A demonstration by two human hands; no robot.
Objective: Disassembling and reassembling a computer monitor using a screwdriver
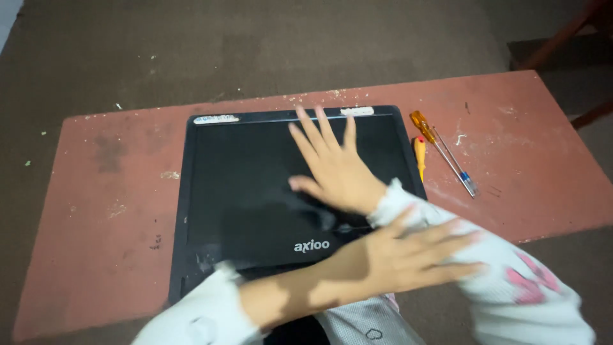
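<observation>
Head view shows me a black laptop screen panel lying flat on a worn reddish bench, glossy dark glass inside a scuffed black bezel, with two pale stickers on its far edge and light lettering on its near edge. Its far and near edges run left to right; the lettered edge faces me. My right hand rests on the glass, fingers spread wide, pointing away. My left hand crosses over the right sleeve, fingers open, holding nothing. Two screwdrivers lie just right of the panel.
</observation>
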